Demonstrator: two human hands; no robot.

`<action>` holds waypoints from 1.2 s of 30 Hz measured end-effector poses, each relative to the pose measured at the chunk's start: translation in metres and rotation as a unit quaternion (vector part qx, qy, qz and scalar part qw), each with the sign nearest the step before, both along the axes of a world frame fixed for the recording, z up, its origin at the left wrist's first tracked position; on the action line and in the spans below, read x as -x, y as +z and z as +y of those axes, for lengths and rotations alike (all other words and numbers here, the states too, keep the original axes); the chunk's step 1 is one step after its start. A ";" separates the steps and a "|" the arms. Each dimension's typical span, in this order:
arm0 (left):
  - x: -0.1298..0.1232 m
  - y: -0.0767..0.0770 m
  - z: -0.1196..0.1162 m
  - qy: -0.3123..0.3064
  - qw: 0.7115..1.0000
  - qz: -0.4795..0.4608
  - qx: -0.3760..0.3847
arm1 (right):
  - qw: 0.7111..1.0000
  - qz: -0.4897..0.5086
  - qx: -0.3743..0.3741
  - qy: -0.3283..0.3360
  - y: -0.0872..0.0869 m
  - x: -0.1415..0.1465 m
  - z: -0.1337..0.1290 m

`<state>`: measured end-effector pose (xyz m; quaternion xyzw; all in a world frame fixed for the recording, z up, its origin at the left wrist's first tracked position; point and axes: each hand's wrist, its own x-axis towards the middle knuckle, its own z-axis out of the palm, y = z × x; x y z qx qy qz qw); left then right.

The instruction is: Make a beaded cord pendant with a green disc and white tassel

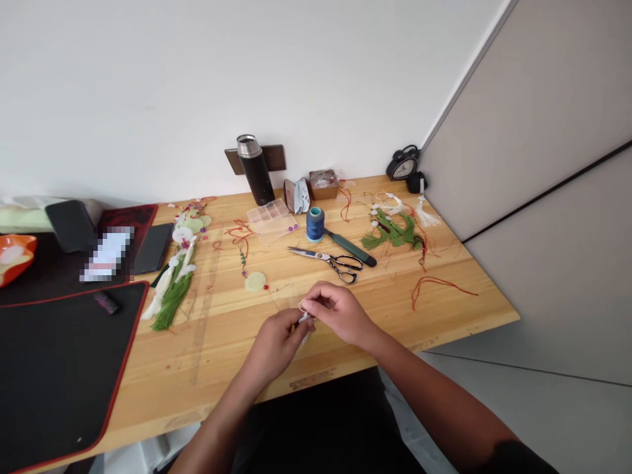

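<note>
My left hand (275, 341) is closed, its thumb and fingers pinching a small white tassel (305, 318) above the front of the wooden table. The tassel's lower end is mostly hidden behind my fingers. My right hand (342, 315) meets it from the other side, thumb and forefinger closed on the thin white cord loop (302, 305) at the tassel's top. Just beyond the hands lie scissors (326, 257) with black handles and a pale green disc pendant (255, 282) on a beaded cord. A blue thread spool (315, 225) stands behind the scissors.
Along the wall stand a black thermos (257, 172), a clear compartment box (269, 214), a small brown box (323, 184) and an alarm clock (402, 164). Green tassels (172, 299) lie left, more (392, 229) right, near red cords (437, 283). A black mat (59, 375) covers the left.
</note>
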<state>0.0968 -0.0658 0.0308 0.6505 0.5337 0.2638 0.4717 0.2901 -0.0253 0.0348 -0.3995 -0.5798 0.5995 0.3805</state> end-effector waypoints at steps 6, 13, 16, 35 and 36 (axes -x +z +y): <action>-0.005 -0.008 0.001 -0.003 0.999 -0.031 0.039 | 0.998 0.039 0.051 0.021 -0.001 0.000 0.002; 0.006 -0.003 0.003 0.042 0.998 -0.034 -0.017 | 0.995 0.066 0.071 0.020 -0.002 -0.002 0.004; 0.015 0.007 0.007 0.066 0.996 -0.044 -0.040 | 0.996 0.056 0.070 0.023 -0.003 -0.003 0.006; 0.013 0.041 0.025 0.077 0.995 -0.050 -0.050 | 0.997 0.067 0.037 0.008 0.000 0.000 0.016; 0.013 0.041 0.025 0.078 0.994 -0.061 -0.043 | 0.997 0.068 0.036 0.006 -0.002 0.000 0.016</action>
